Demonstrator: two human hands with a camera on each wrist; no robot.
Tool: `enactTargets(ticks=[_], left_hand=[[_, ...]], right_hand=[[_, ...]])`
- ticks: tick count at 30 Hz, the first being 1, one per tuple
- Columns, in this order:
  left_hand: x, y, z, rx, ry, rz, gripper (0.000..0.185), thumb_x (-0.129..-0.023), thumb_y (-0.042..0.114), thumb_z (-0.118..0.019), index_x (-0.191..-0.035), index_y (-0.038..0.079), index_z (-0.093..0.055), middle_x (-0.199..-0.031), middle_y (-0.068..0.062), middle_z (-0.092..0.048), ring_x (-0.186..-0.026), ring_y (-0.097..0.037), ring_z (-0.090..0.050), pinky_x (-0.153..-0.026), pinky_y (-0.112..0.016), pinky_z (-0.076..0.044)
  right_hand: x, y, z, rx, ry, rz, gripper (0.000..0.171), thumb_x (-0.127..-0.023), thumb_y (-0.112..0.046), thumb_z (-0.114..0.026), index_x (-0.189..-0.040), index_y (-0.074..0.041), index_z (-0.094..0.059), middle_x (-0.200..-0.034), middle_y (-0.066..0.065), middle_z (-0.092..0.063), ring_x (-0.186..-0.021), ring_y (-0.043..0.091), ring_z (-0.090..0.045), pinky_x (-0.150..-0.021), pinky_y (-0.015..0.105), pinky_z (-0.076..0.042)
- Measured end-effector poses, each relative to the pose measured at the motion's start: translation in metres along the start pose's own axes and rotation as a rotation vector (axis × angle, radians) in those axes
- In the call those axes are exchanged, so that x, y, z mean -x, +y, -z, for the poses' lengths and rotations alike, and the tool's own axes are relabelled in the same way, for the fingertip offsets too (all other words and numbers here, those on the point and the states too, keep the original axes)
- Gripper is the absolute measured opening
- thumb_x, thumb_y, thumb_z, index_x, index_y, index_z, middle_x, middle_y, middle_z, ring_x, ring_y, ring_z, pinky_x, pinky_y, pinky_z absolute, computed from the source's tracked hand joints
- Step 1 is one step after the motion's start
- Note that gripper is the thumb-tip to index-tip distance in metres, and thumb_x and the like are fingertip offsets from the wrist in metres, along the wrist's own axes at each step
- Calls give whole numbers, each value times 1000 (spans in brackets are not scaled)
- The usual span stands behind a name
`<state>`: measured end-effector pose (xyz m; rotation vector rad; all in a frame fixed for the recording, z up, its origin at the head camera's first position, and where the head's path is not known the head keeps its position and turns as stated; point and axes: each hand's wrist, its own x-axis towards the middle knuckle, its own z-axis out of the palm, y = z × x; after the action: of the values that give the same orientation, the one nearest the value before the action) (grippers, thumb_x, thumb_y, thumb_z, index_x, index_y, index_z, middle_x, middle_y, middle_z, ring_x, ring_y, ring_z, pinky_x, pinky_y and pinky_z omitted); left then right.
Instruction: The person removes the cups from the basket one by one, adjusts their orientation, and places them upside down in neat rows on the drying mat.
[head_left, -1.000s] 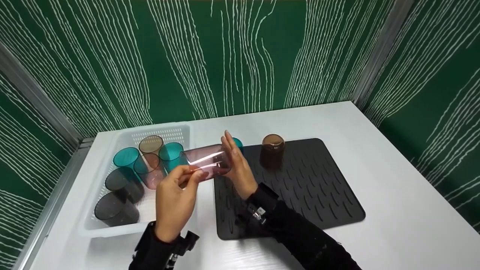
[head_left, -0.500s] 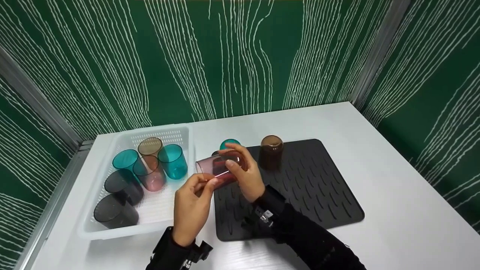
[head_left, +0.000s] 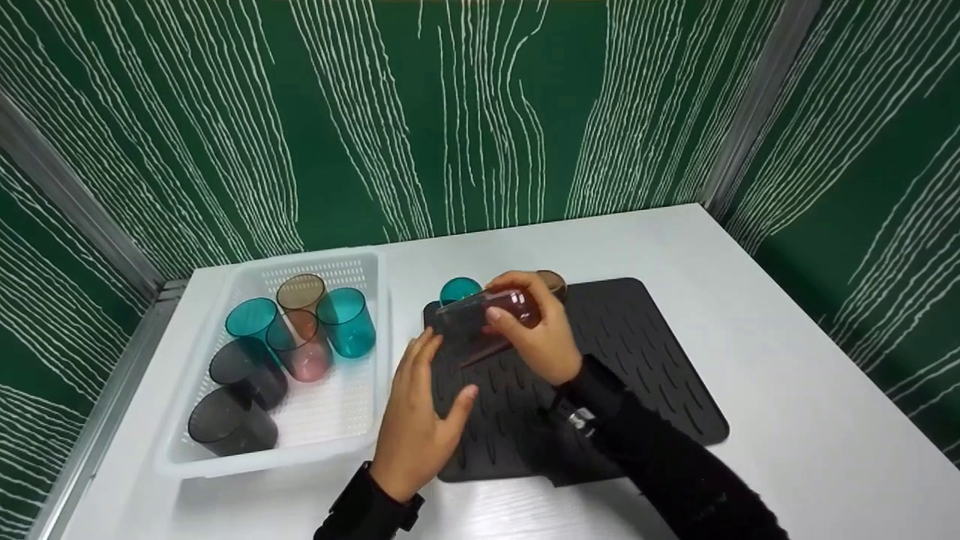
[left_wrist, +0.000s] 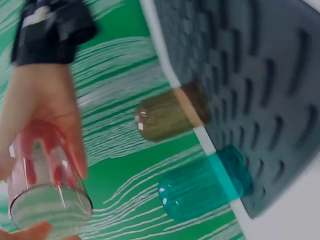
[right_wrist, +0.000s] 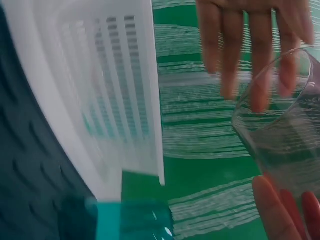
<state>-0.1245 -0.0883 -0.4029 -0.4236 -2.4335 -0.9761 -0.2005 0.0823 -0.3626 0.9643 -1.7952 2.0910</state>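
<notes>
A clear pink cup (head_left: 480,322) lies tilted on its side in the air over the black ribbed mat (head_left: 600,405). My right hand (head_left: 540,330) grips it round its base end, thumb on the near side. Beside the cup's rim my left hand (head_left: 420,420) has its fingers extended; in the right wrist view the left fingers (right_wrist: 260,60) are straight at the rim, and whether they touch it I cannot tell. On the mat's far edge stand a teal cup (left_wrist: 205,185) and a brown cup (left_wrist: 172,112), both upside down. The right hand partly hides the brown one in the head view.
A white perforated basket (head_left: 382,300) at the left holds several upright cups: teal cups (head_left: 349,326), a pink cup (head_left: 304,352), a brown cup (head_left: 300,289) and grey cups (head_left: 232,424). A green wall with white lines (head_left: 480,112) rises behind the white table (head_left: 795,420).
The pink cup has moved right, from between both hands to over the mat. My right hand has gone from flat against its base to gripping it. My left hand has released the cup.
</notes>
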Motion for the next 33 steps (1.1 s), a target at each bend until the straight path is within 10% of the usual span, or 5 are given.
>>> enactTargets(ticks=[8, 18, 33], left_hand=[[24, -13, -16, -414, -326, 17, 108, -65, 82, -34, -144, 15, -4, -148, -9, 3, -134, -33, 1, -103, -48, -19], [41, -33, -27, -367, -715, 5, 106, -60, 83, -40, -143, 21, -15, -148, -11, -2, -133, -34, -4, -101, -53, -19], [42, -36, -32, -381, -921, 10, 103, -59, 81, -47, -142, 25, -20, -147, -11, -10, -131, -39, -11, -101, -47, -24]], right_hand=[[-14, -18, 44, 279, 65, 57, 33, -78, 4, -60, -108, 9, -48, -97, 26, -52, -75, 22, -59, -60, 28, -50], [-32, 3, 118, 675, 219, 96, 33, -75, -10, -69, -106, -4, -57, -102, 7, -54, -87, 22, -53, -71, 20, -44], [-18, 54, 192, 1169, 112, -122, 35, -77, -31, -63, -107, -14, -56, -98, 12, -48, -77, 27, -50, -63, 44, -38]])
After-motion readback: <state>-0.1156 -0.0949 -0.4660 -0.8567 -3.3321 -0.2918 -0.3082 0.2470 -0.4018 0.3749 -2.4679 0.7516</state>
